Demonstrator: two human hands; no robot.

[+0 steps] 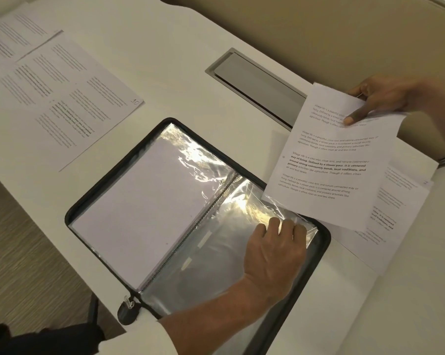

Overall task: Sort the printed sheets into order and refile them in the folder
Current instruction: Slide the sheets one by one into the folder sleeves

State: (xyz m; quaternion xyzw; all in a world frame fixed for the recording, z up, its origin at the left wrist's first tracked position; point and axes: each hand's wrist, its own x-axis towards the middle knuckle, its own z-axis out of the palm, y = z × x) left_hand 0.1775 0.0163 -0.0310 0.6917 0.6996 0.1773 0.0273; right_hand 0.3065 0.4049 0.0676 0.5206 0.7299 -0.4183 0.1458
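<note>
Sheet poised at the sleeve mouth

At centre right, the right hand (385,98) pinches a sheet (326,165) by its top, its lower corner over the open folder (325,244) on the desk. The left hand (275,252) curls its fingers on the edge of the empty sleeve (211,265). Held at one end, the sheet may sag and crease against the slick plastic, or that edge may slip shut.

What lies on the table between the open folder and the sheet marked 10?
Nothing: in the head view only bare white table separates the folder from the sheet marked 10.
</note>
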